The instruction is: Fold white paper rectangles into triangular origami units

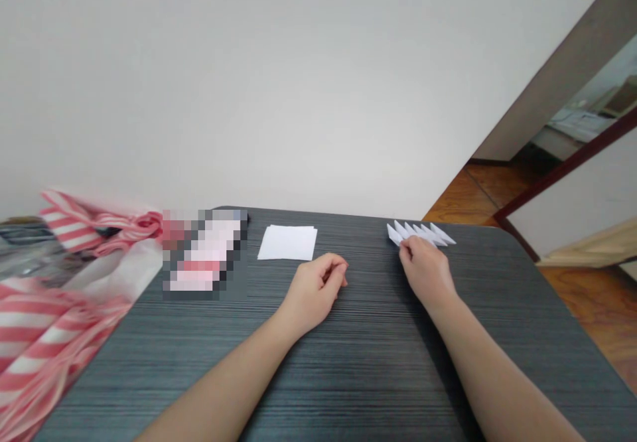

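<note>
My right hand (426,271) is closed in a pinch on a folded white paper piece (393,235) at the left end of a row. Several similar pointed folded paper pieces (434,232) lie side by side just beyond that hand, near the table's far edge. My left hand (313,293) hovers or rests over the middle of the table, fingers curled against the thumb, and nothing shows in it. Beyond and to the left of it lies a small stack of flat white paper sheets (287,243), which it does not touch.
The dark wood-grain table (348,375) stands against a pale wall (308,83). A blurred-out, pinkish-white object (209,249) lies at the table's far left. Red-and-white striped cloth (44,342) is heaped beside the left edge. Wooden floor (458,193) shows to the right.
</note>
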Available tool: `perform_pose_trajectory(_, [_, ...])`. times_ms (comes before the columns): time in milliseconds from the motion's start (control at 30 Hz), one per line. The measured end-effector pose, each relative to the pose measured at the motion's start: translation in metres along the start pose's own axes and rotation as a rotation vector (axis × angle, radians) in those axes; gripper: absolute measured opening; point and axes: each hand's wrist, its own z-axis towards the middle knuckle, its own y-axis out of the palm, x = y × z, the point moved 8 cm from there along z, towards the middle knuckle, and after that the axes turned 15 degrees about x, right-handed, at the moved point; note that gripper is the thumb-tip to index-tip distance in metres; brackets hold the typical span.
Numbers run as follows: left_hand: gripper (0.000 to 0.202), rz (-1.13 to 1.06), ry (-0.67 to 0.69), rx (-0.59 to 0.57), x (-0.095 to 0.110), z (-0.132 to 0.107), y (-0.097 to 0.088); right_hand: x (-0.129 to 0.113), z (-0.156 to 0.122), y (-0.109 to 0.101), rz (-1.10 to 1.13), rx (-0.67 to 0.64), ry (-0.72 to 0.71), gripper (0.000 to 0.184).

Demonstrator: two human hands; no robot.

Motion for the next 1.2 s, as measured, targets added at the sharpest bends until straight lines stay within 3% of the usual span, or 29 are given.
perform_pose_trajectory(367, [0.024, 0.055, 0.039, -0.008, 0.002, 0.0, -0.001, 0.002, -0.002, 0.011, 0.076, -0.006, 0.009, 0.017])
perform_pose_trajectory(833, [0.023, 0.081, 0.021, -0.012, -0.002, 0.0, 0.004, 0.003, 0.001, 0.007, 0.149, -0.005, 0.044, 0.017])
perform_pose_trajectory(1000, [0.022, 0.079, 0.03, -0.009, -0.003, 0.0, 0.001, 0.014, 0.007, -0.011, 0.063, 0.073, 0.102, 0.018])
perform_pose_trajectory(1200, [0.022, 0.079, 0.032, -0.014, -0.003, 0.0, 0.0, 0.022, 0.003, -0.007, -0.031, -0.025, 0.053, 0.011])
